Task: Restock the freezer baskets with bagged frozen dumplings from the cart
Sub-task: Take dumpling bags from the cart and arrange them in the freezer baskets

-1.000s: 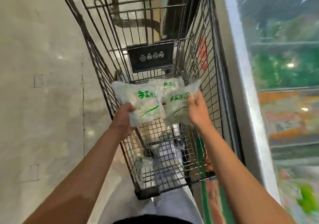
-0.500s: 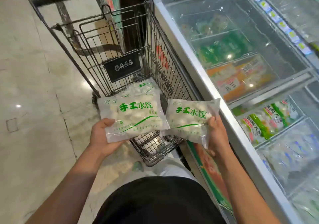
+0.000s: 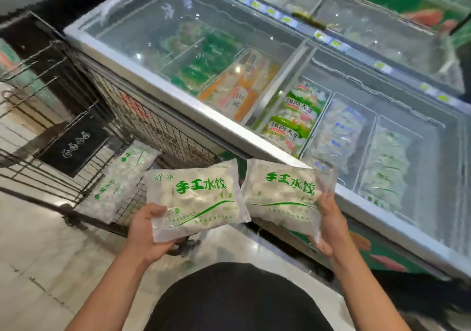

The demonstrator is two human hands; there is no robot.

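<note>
Currently, the glass-topped freezer [image 3: 293, 80] extends along the right, the wire cart [image 3: 76, 137] beside it. Left hand [image 3: 146, 231] grips one dumpling bag [image 3: 196, 198]; right hand [image 3: 330, 228] grips a second bag [image 3: 285, 193], both held clear of the cart, near the freezer's front edge.

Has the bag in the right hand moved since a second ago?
Yes. The bag in the right hand has left the cart and now overlaps the freezer's near edge.

Cart [image 3: 76, 137] left of freezer [image 3: 178, 96]
</note>
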